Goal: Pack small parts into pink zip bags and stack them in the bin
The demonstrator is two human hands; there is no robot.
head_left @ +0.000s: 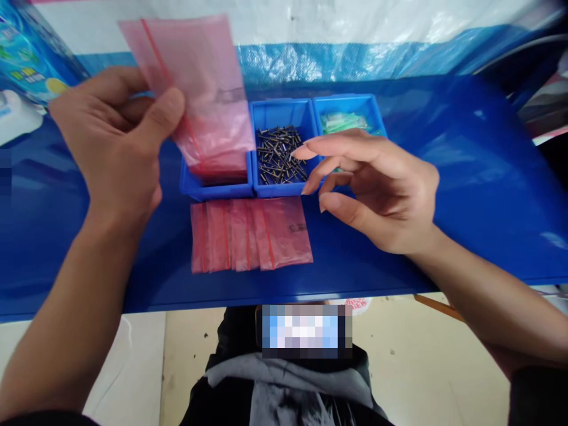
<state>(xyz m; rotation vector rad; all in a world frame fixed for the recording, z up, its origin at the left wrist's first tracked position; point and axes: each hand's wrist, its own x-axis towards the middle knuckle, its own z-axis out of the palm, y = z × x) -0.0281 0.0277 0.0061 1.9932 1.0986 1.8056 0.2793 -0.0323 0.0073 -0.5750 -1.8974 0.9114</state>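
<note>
Between thumb and fingers, my left hand (119,130) pinches a pink zip-lock bag (208,77), raised above the left blue bin (217,190). More pink bags show inside that bin, partly hidden by the held one. My right hand (377,189) is empty, its fingers curved and apart, in front of the middle and right bins. Dark metal screws (281,154) fill the bottom of the middle bin. Small green-and-white packets (346,122) lie in the right bin, partly covered by my right hand. Several overlapping pink zip-lock bags (284,234) lie in a row before the bins.
The bins stand on a blue table (479,177) whose front edge runs near my lap. A blue package (31,53) and a white object (18,115) are at the far left. Behind stands a white-and-blue woven sheet (355,35). A blurred-out device (302,331) rests on my lap.
</note>
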